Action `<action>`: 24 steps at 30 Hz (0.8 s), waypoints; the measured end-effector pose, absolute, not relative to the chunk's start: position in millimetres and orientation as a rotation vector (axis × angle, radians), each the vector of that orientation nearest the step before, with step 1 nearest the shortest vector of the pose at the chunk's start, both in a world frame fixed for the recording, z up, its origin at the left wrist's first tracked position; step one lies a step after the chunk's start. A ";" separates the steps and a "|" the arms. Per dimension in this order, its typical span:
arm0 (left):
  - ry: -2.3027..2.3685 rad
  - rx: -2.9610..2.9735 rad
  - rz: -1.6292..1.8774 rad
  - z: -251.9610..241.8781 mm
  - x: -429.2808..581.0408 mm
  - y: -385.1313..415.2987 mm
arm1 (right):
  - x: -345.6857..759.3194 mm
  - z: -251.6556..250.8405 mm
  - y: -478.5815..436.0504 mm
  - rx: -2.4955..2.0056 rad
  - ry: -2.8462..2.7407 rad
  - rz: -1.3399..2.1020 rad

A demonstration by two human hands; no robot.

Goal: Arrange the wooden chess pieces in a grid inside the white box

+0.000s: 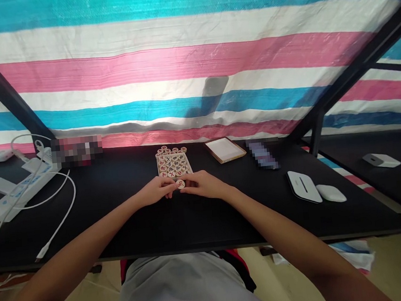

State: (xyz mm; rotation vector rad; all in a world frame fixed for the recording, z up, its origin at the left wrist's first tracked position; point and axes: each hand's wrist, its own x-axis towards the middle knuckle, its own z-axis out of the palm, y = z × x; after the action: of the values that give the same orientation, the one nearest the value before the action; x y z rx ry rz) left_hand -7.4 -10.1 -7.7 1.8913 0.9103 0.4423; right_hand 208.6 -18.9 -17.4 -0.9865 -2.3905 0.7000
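Note:
Near the table's middle, my left hand (155, 191) and my right hand (206, 185) meet at one round Chinese chess piece (180, 184) with a red character on its face. My left fingertips pinch its left edge; the thumb and fingers of my right hand close on its right side. Just beyond my hands stands a shallow open box (189, 160) filled with rows of pieces, marked in red or black. Several more loose pieces (175, 150) sit along the box's far edge. My right fingers partly cover the box's near edge.
An upturned box lid (226, 150) lies right of the pieces. Beyond it are a blurred phone-shaped object (263, 154), a white flat device (304, 187) and a white rounded case (331, 193). A power strip (23, 186) with white cables (71, 201) occupies the left side of the black table (123, 233).

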 end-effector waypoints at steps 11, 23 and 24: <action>0.904 1.916 0.398 -10.7 -11.6 -5.6 | 208.7 -18.0 -21.3 -0.985 -2.327 0.618; 0.995 2.174 0.395 -9.3 -13.1 -10.6 | 220.5 -17.6 -8.1 -1.290 -2.171 0.265; 0.991 2.206 0.385 -9.0 -13.5 -10.6 | 221.9 -18.3 -5.9 -1.306 -2.180 0.266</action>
State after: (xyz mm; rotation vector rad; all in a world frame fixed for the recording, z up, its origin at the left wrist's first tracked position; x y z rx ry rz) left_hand -13.5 -10.6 -9.0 2.2059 0.9913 0.3850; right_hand 221.9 -5.9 -18.3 -1.3065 -2.1803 0.2658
